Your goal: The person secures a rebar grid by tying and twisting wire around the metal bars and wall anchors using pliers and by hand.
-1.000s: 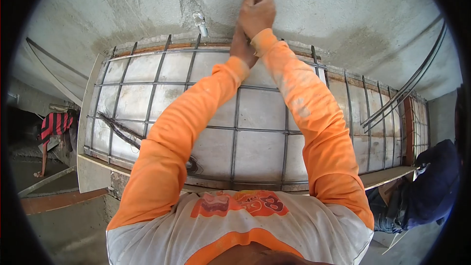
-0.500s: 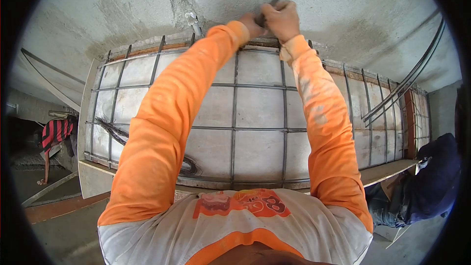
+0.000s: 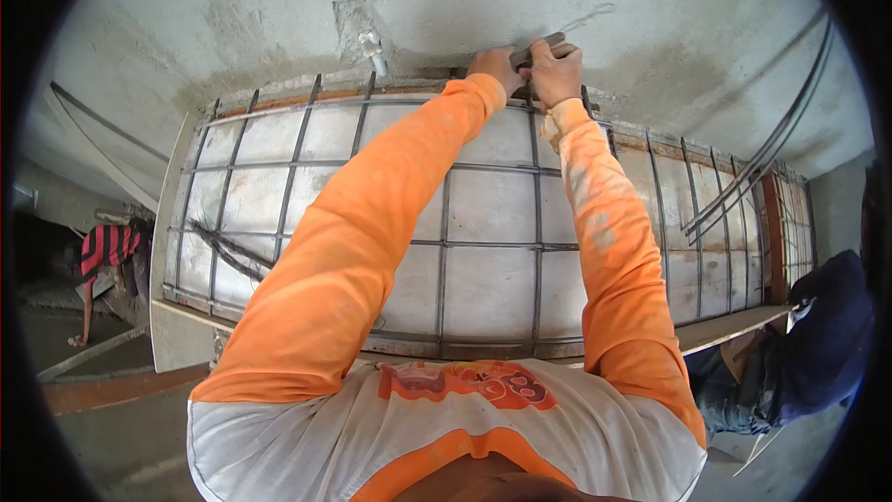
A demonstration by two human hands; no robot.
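Right-hand grip [image 3: 557,74] appears closed around a dark piece [image 3: 554,39]; the left hand [image 3: 497,67] is bunched just beside it, its fingertips hidden, so I cannot tell whether it pinches anything. Beyond both hands spreads a rough grey wall [image 3: 232,23]. Nearer the wearer, a steel grid [image 3: 444,243] lies over pale panels [image 3: 491,284], and long rods [image 3: 771,163] slant across its right part. Dark wire [image 3: 228,249] rests in a bundle on the left part, and a short pipe [image 3: 375,58] sticks out from the wall, left of the hands. The dark piece sits by the grid's far edge, close to the wall; a thin looped wire [image 3: 592,15] shows past it, too blurred to tell if they join. Working the wire at that edge seems the step in hand; the next move calls for a firm right-hand hold, with the left steadying close by.
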